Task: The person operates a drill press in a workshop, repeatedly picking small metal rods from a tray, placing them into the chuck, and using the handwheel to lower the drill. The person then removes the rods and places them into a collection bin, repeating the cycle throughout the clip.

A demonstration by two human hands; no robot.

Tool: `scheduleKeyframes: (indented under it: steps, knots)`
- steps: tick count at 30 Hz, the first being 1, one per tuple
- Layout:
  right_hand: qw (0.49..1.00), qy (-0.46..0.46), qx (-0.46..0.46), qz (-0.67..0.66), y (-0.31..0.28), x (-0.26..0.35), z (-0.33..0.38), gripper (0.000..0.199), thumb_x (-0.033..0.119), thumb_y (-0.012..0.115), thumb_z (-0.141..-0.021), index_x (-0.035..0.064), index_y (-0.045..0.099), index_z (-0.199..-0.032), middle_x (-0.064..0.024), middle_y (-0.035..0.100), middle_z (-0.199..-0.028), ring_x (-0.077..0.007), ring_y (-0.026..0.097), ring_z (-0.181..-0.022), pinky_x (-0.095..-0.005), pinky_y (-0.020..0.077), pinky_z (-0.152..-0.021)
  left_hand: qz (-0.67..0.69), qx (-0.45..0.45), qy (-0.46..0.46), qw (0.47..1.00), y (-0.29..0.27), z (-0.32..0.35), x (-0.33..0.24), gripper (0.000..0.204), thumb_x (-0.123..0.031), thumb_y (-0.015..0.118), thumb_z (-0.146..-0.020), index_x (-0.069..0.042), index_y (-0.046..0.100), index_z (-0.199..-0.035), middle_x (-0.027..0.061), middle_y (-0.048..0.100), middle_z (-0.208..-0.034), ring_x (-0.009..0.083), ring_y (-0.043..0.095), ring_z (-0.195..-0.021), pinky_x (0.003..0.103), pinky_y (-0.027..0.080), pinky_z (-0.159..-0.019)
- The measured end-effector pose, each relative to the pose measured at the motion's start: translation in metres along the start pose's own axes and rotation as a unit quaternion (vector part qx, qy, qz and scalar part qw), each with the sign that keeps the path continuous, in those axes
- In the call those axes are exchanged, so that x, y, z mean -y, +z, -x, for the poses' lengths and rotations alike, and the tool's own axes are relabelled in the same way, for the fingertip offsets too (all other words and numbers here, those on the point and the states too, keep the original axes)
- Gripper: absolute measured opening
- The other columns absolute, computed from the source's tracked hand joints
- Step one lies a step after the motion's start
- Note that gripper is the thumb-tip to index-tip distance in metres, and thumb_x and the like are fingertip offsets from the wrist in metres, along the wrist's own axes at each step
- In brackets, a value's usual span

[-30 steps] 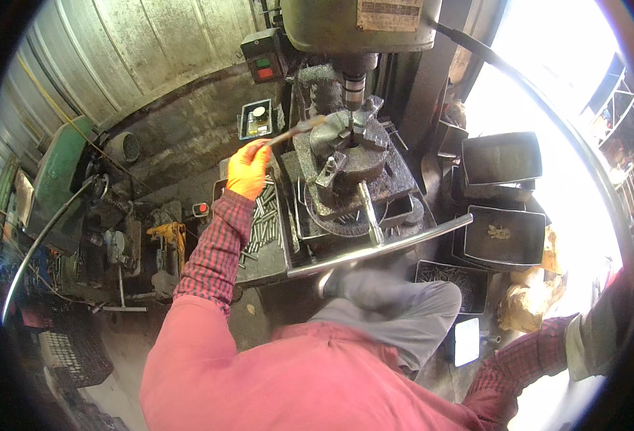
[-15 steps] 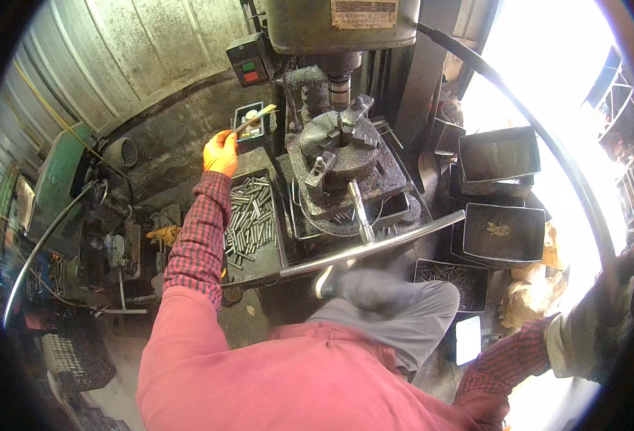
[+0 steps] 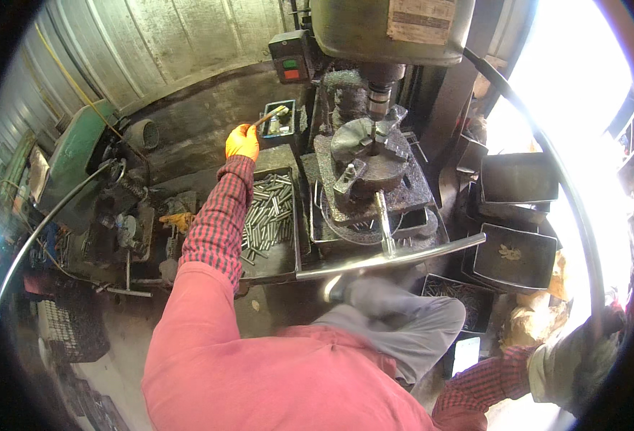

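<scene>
Corrugated metal wall (image 3: 166,43) behind, one grimy counter (image 3: 187,181) below. We count one brush (image 3: 268,116): brown handle, yellowish tip. Our left grip (image 3: 243,141), orange-gloved, pinches it near the rear of the handle, probably to keep fingers clear of the tip. Brush tip sits over one small tray (image 3: 281,133) with a few containers, number unclear; we can't tell if it touches them. Our right grip (image 3: 594,355), far right, is dark, near one curved bar (image 3: 574,190); we can't tell whether it's spread or wrapped round that. One drill press head (image 3: 353,32), one drill chuck (image 3: 379,100) above one round work chuck (image 3: 367,165), apparently set there so the two line up. One switch box (image 3: 290,54), two buttons: green, red. One long tray (image 3: 295,215) holds dozens of metal pins (image 3: 263,223), too piled to count, presumably kept within left reach. At right, at least two metal bins (image 3: 520,177), probably nested to save floor.
</scene>
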State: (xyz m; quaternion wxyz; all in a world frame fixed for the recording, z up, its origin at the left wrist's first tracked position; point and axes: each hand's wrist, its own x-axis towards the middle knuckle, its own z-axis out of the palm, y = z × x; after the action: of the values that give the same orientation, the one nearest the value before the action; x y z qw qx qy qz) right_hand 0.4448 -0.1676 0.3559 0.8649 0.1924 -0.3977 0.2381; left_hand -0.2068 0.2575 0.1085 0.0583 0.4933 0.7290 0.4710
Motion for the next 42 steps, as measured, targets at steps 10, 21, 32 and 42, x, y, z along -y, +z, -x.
scheduleKeyframes:
  steps: [10, 21, 32, 42]
  knots:
    - [0.997, -0.013, -0.011, 0.080, -0.034, 0.030, 0.028, 0.053, 0.056, 0.057, -0.099, 0.0035, 0.062, -0.095, -0.0149, 0.059, -0.089, -0.0250, 0.061, -0.095, -0.0576, 0.0322, -0.113, 0.007, 0.050, -0.062, 0.997, -0.004, 0.034, -0.008, 0.079, -0.048, 0.076, -0.092, 0.001, 0.051, -0.149, 0.0250, 0.062, -0.141, 0.0322, 0.062, -0.130, 0.040, 0.047, -0.109]
    - [0.989, -0.035, -0.131, 0.062, -0.030, 0.025, 0.036, 0.056, 0.056, 0.059, -0.095, 0.0017, 0.059, -0.082, -0.0153, 0.054, -0.076, -0.0275, 0.061, -0.089, -0.0567, 0.0313, -0.112, 0.355, 0.087, -0.219, 0.905, -0.007, 0.252, 0.058, 0.037, -0.019, 0.069, -0.101, 0.006, 0.064, -0.128, 0.0070, 0.071, -0.106, 0.0122, 0.065, -0.089, 0.027, 0.053, -0.081]
    - [0.960, -0.096, -0.113, 0.237, -0.024, 0.015, 0.048, 0.046, 0.034, 0.048, -0.101, 0.0000, 0.051, -0.071, -0.0089, 0.049, -0.066, -0.0179, 0.058, -0.076, -0.0550, 0.0318, -0.114, 0.332, 0.101, -0.201, 0.916, -0.010, 0.260, 0.044, 0.031, -0.016, 0.067, -0.101, 0.005, 0.065, -0.124, 0.0046, 0.069, -0.099, 0.0109, 0.062, -0.084, 0.026, 0.051, -0.075]
    - [0.996, 0.061, -0.066, 0.005, -0.036, 0.029, 0.060, 0.043, 0.034, 0.048, -0.104, 0.0123, 0.043, -0.067, -0.0012, 0.041, -0.063, -0.0138, 0.052, -0.069, -0.0543, 0.0331, -0.113, 0.324, 0.092, -0.237, 0.911, -0.017, 0.286, 0.052, 0.027, -0.014, 0.066, -0.101, 0.004, 0.068, -0.121, 0.0039, 0.070, -0.099, 0.0118, 0.063, -0.083, 0.027, 0.051, -0.075]
